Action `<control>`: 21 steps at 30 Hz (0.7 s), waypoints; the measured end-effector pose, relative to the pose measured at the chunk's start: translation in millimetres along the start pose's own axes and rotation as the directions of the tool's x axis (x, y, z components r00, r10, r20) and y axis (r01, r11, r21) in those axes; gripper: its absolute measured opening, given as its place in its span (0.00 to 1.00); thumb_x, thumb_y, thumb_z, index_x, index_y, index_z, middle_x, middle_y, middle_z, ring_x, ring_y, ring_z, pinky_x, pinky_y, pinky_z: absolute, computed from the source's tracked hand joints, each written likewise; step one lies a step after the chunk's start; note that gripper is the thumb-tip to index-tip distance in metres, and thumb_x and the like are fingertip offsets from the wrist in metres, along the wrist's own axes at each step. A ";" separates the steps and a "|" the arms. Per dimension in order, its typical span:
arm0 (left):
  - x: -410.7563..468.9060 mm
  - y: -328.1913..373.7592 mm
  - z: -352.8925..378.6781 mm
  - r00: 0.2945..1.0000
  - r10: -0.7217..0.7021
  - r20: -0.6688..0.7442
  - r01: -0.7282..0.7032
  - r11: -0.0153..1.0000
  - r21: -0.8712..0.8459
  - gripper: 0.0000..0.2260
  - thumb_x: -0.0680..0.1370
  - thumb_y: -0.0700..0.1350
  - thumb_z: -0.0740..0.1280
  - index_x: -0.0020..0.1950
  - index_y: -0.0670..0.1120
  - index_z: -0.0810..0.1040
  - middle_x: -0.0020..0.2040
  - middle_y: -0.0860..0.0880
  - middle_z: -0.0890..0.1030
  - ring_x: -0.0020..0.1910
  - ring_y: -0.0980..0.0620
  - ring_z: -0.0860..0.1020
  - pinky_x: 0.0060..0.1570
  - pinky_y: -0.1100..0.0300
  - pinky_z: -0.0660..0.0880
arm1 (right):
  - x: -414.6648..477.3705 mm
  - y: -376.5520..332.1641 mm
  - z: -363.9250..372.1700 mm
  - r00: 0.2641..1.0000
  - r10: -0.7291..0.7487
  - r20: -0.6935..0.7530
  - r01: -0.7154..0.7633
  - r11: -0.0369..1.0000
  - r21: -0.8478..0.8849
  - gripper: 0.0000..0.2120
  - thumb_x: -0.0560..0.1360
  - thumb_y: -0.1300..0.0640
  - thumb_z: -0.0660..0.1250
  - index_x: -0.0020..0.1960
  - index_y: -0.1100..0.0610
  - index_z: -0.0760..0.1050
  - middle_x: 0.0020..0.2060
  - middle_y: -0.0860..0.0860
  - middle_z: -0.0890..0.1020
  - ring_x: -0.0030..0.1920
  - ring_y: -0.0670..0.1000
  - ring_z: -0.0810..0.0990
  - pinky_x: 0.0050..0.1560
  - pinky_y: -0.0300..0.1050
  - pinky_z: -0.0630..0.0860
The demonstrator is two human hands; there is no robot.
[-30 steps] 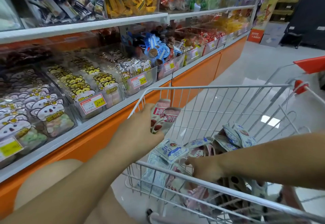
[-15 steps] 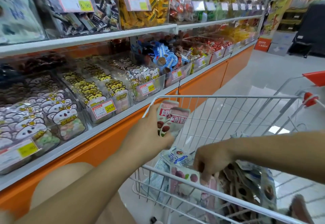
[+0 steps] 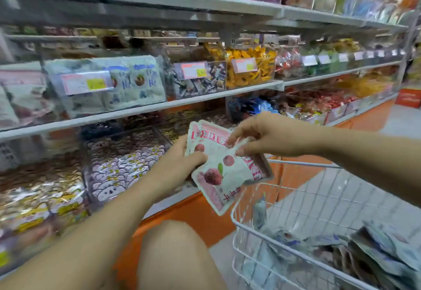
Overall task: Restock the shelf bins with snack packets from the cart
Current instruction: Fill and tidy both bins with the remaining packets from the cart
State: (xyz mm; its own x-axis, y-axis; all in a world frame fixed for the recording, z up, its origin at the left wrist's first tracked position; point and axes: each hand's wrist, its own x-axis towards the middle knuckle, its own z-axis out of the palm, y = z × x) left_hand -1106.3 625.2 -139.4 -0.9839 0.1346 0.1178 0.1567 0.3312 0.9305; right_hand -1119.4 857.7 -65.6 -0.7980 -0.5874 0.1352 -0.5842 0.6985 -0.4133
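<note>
Left grip: left hand clamped on a fan of pink-and-white plastic snack packets with a lychee print, thumb across the front face, fingers behind.
Right grip: right hand pinches the upper edge of the front packet between thumb and fingertips. Neither hand is free.
Packet location: in the air, in front of the lowest shelf row and above the far left corner of the white wire cart. In no bin yet.
Count: at least 3 by the edges; blur hides the exact number.
Front packet axis: tilted, long axis running near-left to far-right, red header band at the right end, print facing the camera.
Rear packets: nearer upright, header band up.
Step (judged): squaring the fan before loading.
Method: align all header bands 1 way, keep the thumb pressed so the smooth film does not slide, and release the right pinch only once the stack is flush.
Target bin: cannot tell. The clear plastic bin of bear-print packets just left shows a different print.
Supply: pale blue-and-white packets lie in the cart, near right.
</note>
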 end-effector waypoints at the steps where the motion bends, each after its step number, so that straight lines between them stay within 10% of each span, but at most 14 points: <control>1: -7.0 -1.3 -12.9 0.999 -0.037 0.000 0.037 0.998 -0.059 0.14 0.74 0.47 0.69 0.59 0.57 0.74 0.51 0.52 0.84 0.43 0.53 0.83 0.38 0.58 0.76 | 10.1 -13.4 5.7 0.998 -0.028 -0.051 0.029 0.999 0.032 0.09 0.74 0.53 0.75 0.55 0.50 0.83 0.33 0.42 0.82 0.33 0.40 0.78 0.37 0.35 0.73; 5: -39.0 -5.6 -65.0 0.988 -0.143 -0.063 0.131 0.977 -0.171 0.15 0.74 0.45 0.66 0.60 0.54 0.75 0.49 0.47 0.84 0.45 0.49 0.83 0.38 0.57 0.76 | 54.8 -62.7 33.3 0.979 -0.153 -0.137 0.166 0.982 0.091 0.06 0.73 0.58 0.76 0.49 0.54 0.83 0.24 0.31 0.75 0.28 0.34 0.75 0.31 0.28 0.67; 13: -102.3 -15.8 -152.8 0.979 -0.137 -0.152 0.106 0.975 -0.197 0.24 0.69 0.54 0.74 0.62 0.51 0.73 0.51 0.51 0.85 0.52 0.49 0.84 0.49 0.52 0.79 | 131.2 -146.6 89.5 0.937 -0.316 -0.150 0.344 0.909 0.235 0.06 0.73 0.58 0.75 0.50 0.51 0.82 0.28 0.46 0.77 0.30 0.41 0.71 0.33 0.38 0.68; 21: -138.4 -38.0 -181.3 0.951 -0.096 -0.293 0.077 0.994 -0.076 0.16 0.75 0.31 0.72 0.51 0.51 0.74 0.40 0.58 0.86 0.40 0.60 0.84 0.39 0.64 0.80 | 152.1 -200.0 138.0 0.895 -0.362 -0.260 0.439 0.818 0.373 0.08 0.72 0.59 0.76 0.48 0.50 0.81 0.39 0.46 0.84 0.37 0.40 0.79 0.40 0.35 0.73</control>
State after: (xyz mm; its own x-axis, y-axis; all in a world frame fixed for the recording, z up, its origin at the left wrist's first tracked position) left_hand -991.6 424.6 -128.2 -0.9763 -0.1776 0.1240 0.0732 0.2683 0.9606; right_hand -1103.4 572.3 -86.7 -0.5417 -0.6722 0.5047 -0.7725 0.1613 -0.6142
